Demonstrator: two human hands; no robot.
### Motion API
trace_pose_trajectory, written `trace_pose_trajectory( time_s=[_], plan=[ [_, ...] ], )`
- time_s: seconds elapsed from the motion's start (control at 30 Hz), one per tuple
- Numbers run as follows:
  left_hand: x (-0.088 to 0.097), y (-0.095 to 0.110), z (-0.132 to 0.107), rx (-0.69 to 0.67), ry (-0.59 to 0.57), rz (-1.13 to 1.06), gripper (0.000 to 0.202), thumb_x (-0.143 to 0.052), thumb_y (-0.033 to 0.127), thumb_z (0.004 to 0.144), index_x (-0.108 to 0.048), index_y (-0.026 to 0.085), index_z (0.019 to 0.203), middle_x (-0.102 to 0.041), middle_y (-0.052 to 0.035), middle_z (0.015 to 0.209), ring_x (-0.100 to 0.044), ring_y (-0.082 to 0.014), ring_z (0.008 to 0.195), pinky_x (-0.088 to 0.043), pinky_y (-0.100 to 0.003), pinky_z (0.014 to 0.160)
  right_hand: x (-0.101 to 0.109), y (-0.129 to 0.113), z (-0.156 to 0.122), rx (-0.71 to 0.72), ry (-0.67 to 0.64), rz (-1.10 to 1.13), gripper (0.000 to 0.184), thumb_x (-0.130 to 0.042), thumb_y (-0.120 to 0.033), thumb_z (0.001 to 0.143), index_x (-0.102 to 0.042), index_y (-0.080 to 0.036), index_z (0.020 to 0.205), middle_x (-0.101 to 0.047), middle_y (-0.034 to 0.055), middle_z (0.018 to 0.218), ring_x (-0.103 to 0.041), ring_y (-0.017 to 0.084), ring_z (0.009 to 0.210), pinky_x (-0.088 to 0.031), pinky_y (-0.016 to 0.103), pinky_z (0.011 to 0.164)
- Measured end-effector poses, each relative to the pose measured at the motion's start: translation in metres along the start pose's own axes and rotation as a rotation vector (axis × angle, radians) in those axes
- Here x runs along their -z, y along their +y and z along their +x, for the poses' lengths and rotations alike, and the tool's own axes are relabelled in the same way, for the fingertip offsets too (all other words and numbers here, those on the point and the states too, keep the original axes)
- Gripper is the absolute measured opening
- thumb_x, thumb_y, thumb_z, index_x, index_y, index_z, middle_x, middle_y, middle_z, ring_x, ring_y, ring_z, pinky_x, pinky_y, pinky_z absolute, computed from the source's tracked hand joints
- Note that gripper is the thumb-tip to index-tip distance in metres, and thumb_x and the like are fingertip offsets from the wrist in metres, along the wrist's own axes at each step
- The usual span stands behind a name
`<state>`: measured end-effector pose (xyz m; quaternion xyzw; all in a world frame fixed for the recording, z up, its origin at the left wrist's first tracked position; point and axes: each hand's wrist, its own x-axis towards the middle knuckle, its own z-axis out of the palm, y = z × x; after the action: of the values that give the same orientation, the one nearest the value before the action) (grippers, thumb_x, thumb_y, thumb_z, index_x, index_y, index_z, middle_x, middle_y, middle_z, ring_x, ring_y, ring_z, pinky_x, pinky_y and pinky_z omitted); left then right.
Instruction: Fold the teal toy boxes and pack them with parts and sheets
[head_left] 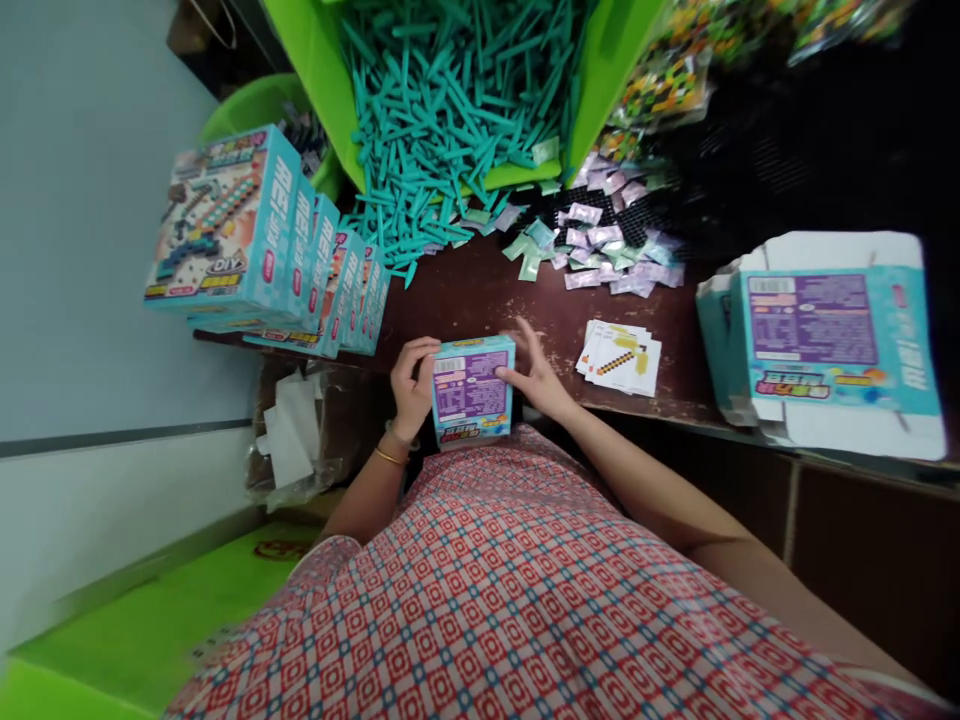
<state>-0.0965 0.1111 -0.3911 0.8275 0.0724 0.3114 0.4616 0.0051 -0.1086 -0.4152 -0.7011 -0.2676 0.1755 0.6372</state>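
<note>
A small turquoise cardboard box with a purple printed panel is held upright at the table's front edge, close to my body. Curled round its left side is my left hand, closed on it. My right hand is at the right side, thumb on the purple face and the other fingers stretched beyond the edge. The top of the box looks closed. To the right of my right hand lies a small stack of printed cards with a yellow and black tool picture.
Finished-looking boxes stand in a row at left. A tipped green bin spills turquoise sticks. Small sachets lie before it. Flattened cartons are stacked right. Bags of coloured beads sit at the back.
</note>
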Motion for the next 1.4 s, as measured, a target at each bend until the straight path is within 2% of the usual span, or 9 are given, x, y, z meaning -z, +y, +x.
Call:
trace_pose_trajectory(
  time_s=[0.3, 0.4, 0.57, 0.77, 0.9, 1.03, 1.13, 1.23, 1.4],
  plan=[
    [0.012, 0.009, 0.038, -0.044, 0.278, 0.043, 0.042, -0.047, 0.047, 0.11, -0.064, 0.023, 0.14, -0.063, -0.0141, 0.146, -0.066, -0.0227, 0.13, -0.051, -0.04, 0.113, -0.018, -0.09, 0.029, 0.387, 0.053, -0.61, 0.062, -0.066, -0.042, 0.101, -0.052, -0.028, 0.16, -0.054, 0.0118, 0.16, -0.054, 0.037, 0.145, -0.049, 0.06, 0.121],
    [0.001, 0.005, 0.031, -0.174, 0.008, 0.278, 0.05, -0.046, 0.053, 0.109, -0.066, 0.02, 0.139, -0.066, -0.0176, 0.145, -0.058, -0.0298, 0.142, -0.043, -0.05, 0.123, 0.0, -0.052, 0.058, 0.321, -0.048, -0.715, 0.045, -0.053, -0.04, 0.107, -0.066, -0.021, 0.145, -0.066, 0.0154, 0.148, -0.061, 0.032, 0.135, -0.051, 0.056, 0.118],
    [-0.037, 0.014, 0.001, -0.144, -0.663, 0.717, 0.077, -0.067, 0.057, 0.096, -0.053, 0.013, 0.157, -0.046, -0.0236, 0.167, -0.036, -0.0441, 0.16, -0.024, -0.067, 0.131, 0.067, 0.023, 0.065, -0.11, 0.248, -1.068, 0.053, -0.04, -0.025, 0.106, -0.057, -0.004, 0.152, -0.053, 0.027, 0.16, -0.038, 0.042, 0.158, -0.019, 0.076, 0.128],
    [-0.116, 0.044, 0.029, -0.088, -0.65, 0.811, 0.082, -0.063, 0.039, 0.101, -0.031, 0.009, 0.17, -0.027, -0.0271, 0.176, -0.027, -0.0466, 0.163, -0.021, -0.067, 0.132, 0.022, 0.034, -0.035, 0.009, -0.077, -1.17, 0.059, -0.045, -0.031, 0.106, -0.052, 0.001, 0.155, -0.044, 0.0274, 0.167, -0.032, 0.039, 0.162, -0.013, 0.07, 0.135],
    [-0.147, 0.041, 0.053, -0.123, -0.708, 0.811, 0.075, -0.068, 0.035, 0.098, -0.045, 0.009, 0.164, -0.036, -0.0286, 0.172, -0.029, -0.0519, 0.161, -0.023, -0.071, 0.13, 0.02, 0.036, -0.077, 0.097, -0.126, -1.069, 0.063, -0.061, -0.032, 0.102, -0.052, -0.004, 0.158, -0.051, 0.0243, 0.163, -0.043, 0.038, 0.157, -0.032, 0.064, 0.131],
    [-0.123, 0.03, 0.042, -0.225, -0.787, 0.647, 0.055, -0.065, 0.012, 0.094, -0.063, 0.008, 0.149, -0.06, -0.0235, 0.156, -0.051, -0.0414, 0.151, -0.042, -0.056, 0.127, 0.067, 0.038, -0.09, 0.155, -0.057, -0.745, 0.034, -0.051, -0.025, 0.107, -0.079, -0.023, 0.126, -0.08, 0.0126, 0.127, -0.073, 0.027, 0.122, -0.06, 0.048, 0.105],
    [-0.08, 0.037, 0.037, -0.279, -0.586, 0.395, 0.037, -0.057, 0.02, 0.103, -0.074, 0.013, 0.135, -0.074, -0.0173, 0.138, -0.07, -0.0307, 0.132, -0.056, -0.046, 0.116, 0.09, 0.014, -0.079, 0.204, 0.182, -0.554, 0.028, -0.054, -0.034, 0.108, -0.081, -0.027, 0.111, -0.083, 0.0079, 0.105, -0.078, 0.025, 0.095, -0.064, 0.044, 0.087],
    [-0.042, 0.063, 0.046, -0.261, -0.311, 0.199, 0.034, -0.053, 0.033, 0.109, -0.078, 0.02, 0.129, -0.08, -0.0106, 0.128, -0.076, -0.0239, 0.121, -0.06, -0.039, 0.108, 0.074, -0.03, -0.04, 0.307, 0.323, -0.505, 0.028, -0.053, -0.034, 0.109, -0.079, -0.031, 0.116, -0.082, 0.0044, 0.114, -0.076, 0.023, 0.108, -0.06, 0.046, 0.1],
    [-0.016, 0.099, 0.06, -0.129, -0.142, 0.071, 0.037, -0.054, 0.043, 0.109, -0.082, 0.021, 0.121, -0.083, -0.0074, 0.12, -0.079, -0.0211, 0.11, -0.062, -0.033, 0.099, 0.019, -0.069, 0.023, 0.578, 0.006, -0.543, 0.034, -0.048, -0.036, 0.111, -0.075, -0.028, 0.129, -0.074, 0.0067, 0.137, -0.063, 0.024, 0.134, -0.053, 0.051, 0.115]
  ],
)
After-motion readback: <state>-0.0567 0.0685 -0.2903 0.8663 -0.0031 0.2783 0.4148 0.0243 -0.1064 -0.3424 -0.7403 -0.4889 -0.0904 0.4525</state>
